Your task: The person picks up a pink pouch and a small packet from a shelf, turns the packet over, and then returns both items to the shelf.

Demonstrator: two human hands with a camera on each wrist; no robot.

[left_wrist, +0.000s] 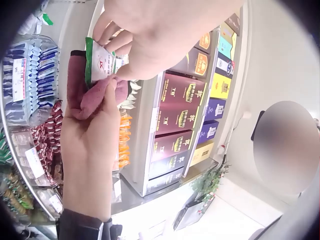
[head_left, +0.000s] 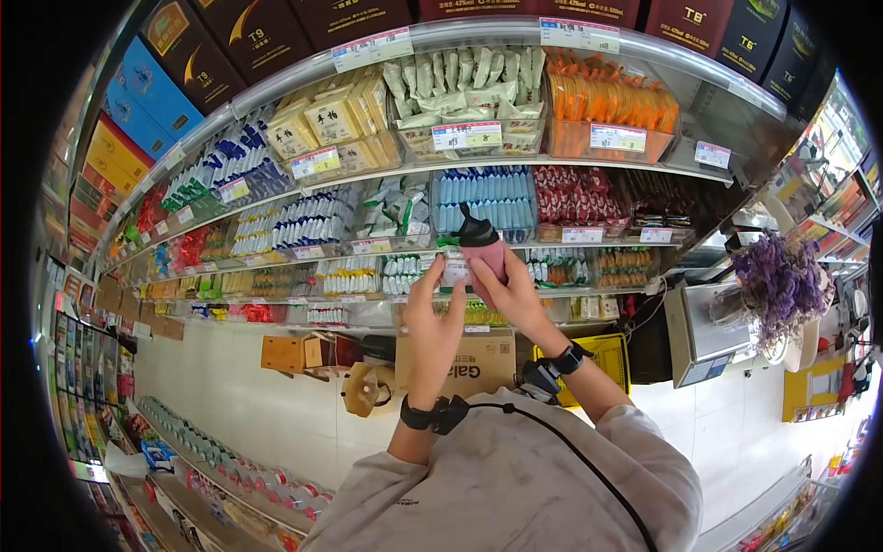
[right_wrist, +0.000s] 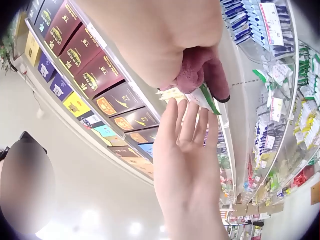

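My left hand (head_left: 436,322) holds a small white packet with green edges (left_wrist: 100,64) between thumb and fingers, up in front of the snack shelves. Close beside it, my right hand (head_left: 517,299) grips a bunched mauve cloth with a black edge (head_left: 492,260). In the left wrist view the cloth lies against the packet, and the right thumb presses on its folds. From the right wrist view, the left fingers (right_wrist: 187,120) extend behind the packet, whose upper part is covered by the cloth and right hand.
Shelf bins of wrapped snacks (head_left: 483,198) stand beyond both hands, below dark boxes (head_left: 248,41). On the floor are a cardboard carton (head_left: 455,363), a paper bag (head_left: 368,390) and a yellow basket (head_left: 609,354). Dried purple flowers (head_left: 773,281) stand at the right.
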